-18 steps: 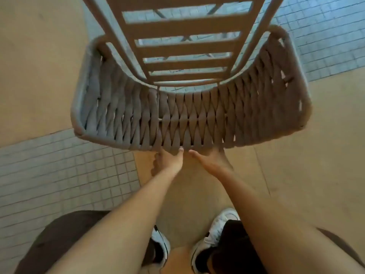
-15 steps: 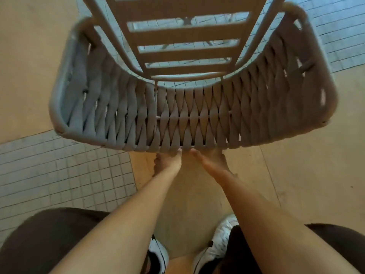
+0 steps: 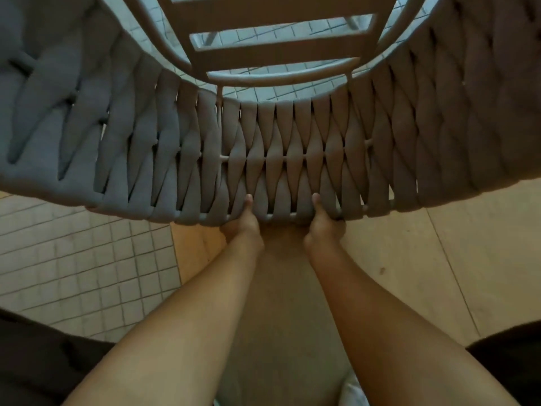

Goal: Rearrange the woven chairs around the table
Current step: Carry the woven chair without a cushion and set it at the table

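Observation:
A grey woven chair [image 3: 164, 148] fills the upper half of the head view, its curved rope-weave backrest facing me and its slatted seat [image 3: 278, 51] beyond. My left hand [image 3: 243, 227] grips the top rail of the backrest from below, thumb up over the weave. My right hand [image 3: 322, 227] grips the same rail a little to the right, thumb also on the weave. Both sets of fingers are hidden behind the rail. No table is in view.
Below the chair lies a beige floor slab [image 3: 409, 259]. Small grey square tiles [image 3: 73, 259] cover the floor at the left and show through the seat slats. Part of one white shoe [image 3: 351, 394] shows at the bottom edge.
The chair has come much closer and now spreads past both side edges. My hands have moved slightly apart along the top rail, with thumbs now over it.

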The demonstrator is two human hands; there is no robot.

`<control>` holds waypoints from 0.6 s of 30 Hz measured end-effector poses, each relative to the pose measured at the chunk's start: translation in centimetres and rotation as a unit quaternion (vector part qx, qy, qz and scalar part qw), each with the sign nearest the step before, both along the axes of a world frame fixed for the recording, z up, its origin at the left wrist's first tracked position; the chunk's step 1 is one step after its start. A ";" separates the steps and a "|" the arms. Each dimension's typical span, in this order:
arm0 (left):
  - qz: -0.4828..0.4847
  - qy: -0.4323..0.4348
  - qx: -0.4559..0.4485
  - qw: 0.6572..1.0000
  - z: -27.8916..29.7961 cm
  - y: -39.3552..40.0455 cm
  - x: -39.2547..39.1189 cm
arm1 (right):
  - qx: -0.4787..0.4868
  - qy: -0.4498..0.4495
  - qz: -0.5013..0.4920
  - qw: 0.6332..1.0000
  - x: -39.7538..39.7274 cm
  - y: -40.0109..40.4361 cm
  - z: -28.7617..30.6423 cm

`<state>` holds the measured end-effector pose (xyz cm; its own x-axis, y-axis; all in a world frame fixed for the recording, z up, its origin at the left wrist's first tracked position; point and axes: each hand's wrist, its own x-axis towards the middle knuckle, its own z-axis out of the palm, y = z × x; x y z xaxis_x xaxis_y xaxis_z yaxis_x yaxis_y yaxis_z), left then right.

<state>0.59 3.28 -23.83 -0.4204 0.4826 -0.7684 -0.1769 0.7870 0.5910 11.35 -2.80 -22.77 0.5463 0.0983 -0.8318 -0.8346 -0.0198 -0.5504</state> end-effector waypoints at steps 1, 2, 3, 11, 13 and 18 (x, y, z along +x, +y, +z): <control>0.010 -0.008 0.006 1.000 -0.1 0.0 0.1 | -0.008 -0.008 -0.003 1.000 0.0 0.2 -0.1; 0.013 -0.009 0.004 1.000 0.0 0.0 0.0 | -0.008 -0.012 -0.001 1.000 0.1 0.3 -0.2; 0.011 -0.007 0.000 1.000 0.1 0.0 -0.1 | -0.006 -0.012 0.002 1.000 0.2 0.4 -0.1; -0.062 0.112 0.014 0.992 5.6 -3.3 -1.1 | -0.010 -0.030 0.012 0.999 -0.1 -1.6 5.2; -0.078 0.137 0.029 0.987 8.4 -4.5 -1.5 | -0.029 -0.038 0.025 0.999 -0.5 -2.4 8.2; -0.052 0.096 0.067 0.992 17.4 -7.7 -2.9 | -0.073 -0.039 0.053 0.995 -1.4 -3.5 17.2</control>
<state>-2.33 -4.40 -6.47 -0.4946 0.6242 -0.6048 0.0276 0.7068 0.7069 9.97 -6.32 -5.56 0.6034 0.0401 -0.7965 -0.7778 -0.1906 -0.5988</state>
